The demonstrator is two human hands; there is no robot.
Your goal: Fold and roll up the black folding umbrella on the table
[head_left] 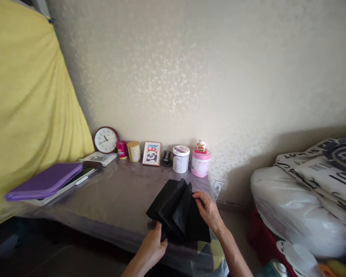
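A black folding umbrella, loosely closed with its cloth panels fanned out, is held over the near right part of the table. My left hand is wrapped round its dark handle at the lower end. On the other side, my right hand pinches the edge of one cloth panel between thumb and fingers. The panels hide most of the shaft and ribs.
Along the wall stand a round clock, a pink can, a yellow-lidded jar, a panda picture frame, a white tub and a pink tub bearing a cat figurine. A purple folder lies left; a plastic-wrapped bundle sits right.
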